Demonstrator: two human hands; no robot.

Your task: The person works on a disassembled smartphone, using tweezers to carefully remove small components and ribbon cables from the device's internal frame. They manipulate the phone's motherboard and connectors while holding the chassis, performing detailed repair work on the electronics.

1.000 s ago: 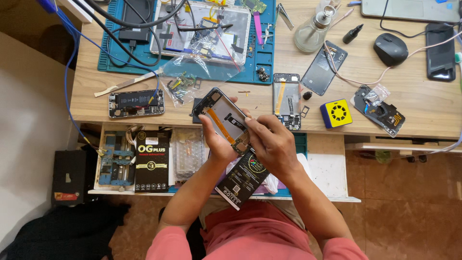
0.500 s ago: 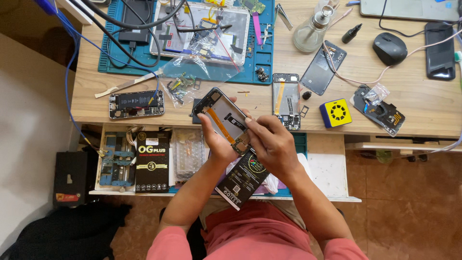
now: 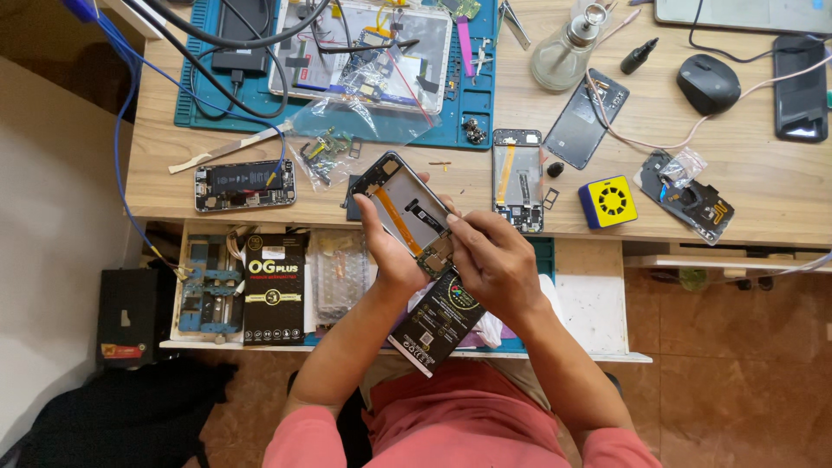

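My left hand (image 3: 392,251) holds an opened phone frame (image 3: 400,206) tilted above the desk's front edge, its inside facing up with an orange flex strip showing. My right hand (image 3: 494,260) rests on the phone's lower end, fingertips pinched on its inner parts; whether a small tool is in the fingers I cannot tell. Below both hands a black battery pack (image 3: 438,319) lies over the open drawer (image 3: 589,303).
Another opened phone (image 3: 517,178), a yellow-and-blue block (image 3: 608,202), a phone back cover (image 3: 587,120), a glass bottle (image 3: 565,54), a mouse (image 3: 708,83) and a dark phone (image 3: 799,76) lie on the wooden desk (image 3: 763,186). A blue mat (image 3: 468,95) holds a tablet; a phone with exposed battery (image 3: 244,185) lies left.
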